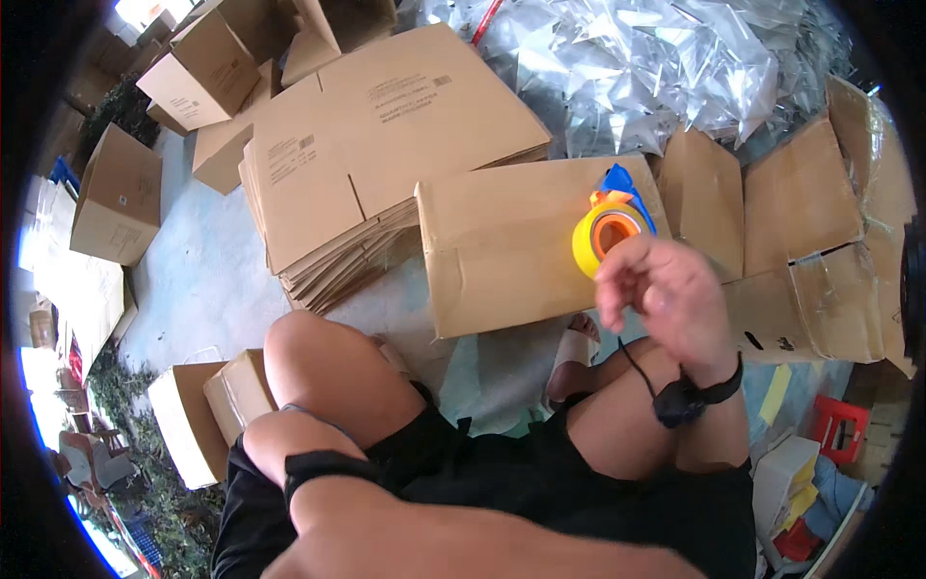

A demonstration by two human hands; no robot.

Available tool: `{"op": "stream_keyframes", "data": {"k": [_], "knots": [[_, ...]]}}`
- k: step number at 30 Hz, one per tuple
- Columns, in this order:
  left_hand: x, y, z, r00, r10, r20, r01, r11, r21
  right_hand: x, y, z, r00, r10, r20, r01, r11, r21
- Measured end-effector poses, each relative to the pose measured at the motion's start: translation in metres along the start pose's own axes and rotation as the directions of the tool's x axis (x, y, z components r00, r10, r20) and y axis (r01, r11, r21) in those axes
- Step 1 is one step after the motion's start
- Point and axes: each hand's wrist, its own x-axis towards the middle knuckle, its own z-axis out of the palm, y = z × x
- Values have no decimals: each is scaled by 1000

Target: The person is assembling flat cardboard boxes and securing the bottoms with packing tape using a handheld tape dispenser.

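Note:
My right hand [666, 289] is raised over my right knee, fingers curled and pinched together, blurred by motion. Its fingertips lie right against the lower edge of a yellow tape roll [590, 241] with an orange core. The roll sits in a blue dispenser [619, 180] on a flattened cardboard box [502, 241] in front of my knees. Whether the fingers hold the tape's end I cannot tell. My left hand [280, 434], a black strap at its wrist, rests by my left thigh and is mostly hidden behind the knee.
A tall stack of flattened cartons [386, 135] lies behind the box on the left. A heap of clear plastic bags [656, 68] fills the back right. Opened cartons [810, 222] stand on the right, small boxes [203, 415] at my left, a red crate [837, 425] at the lower right.

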Motion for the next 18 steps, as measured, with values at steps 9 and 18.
{"op": "stream_keyframes", "data": {"k": [9,18], "knots": [[-30,1,-15,956,-249,-157,214,954,-210,48,6,-127,895,-71,-440,-341,526,-779],[-7,12,-59,869,-462,-179,383,856,-347,45,36,-149,918,287,-275,-391,524,-757]]}}
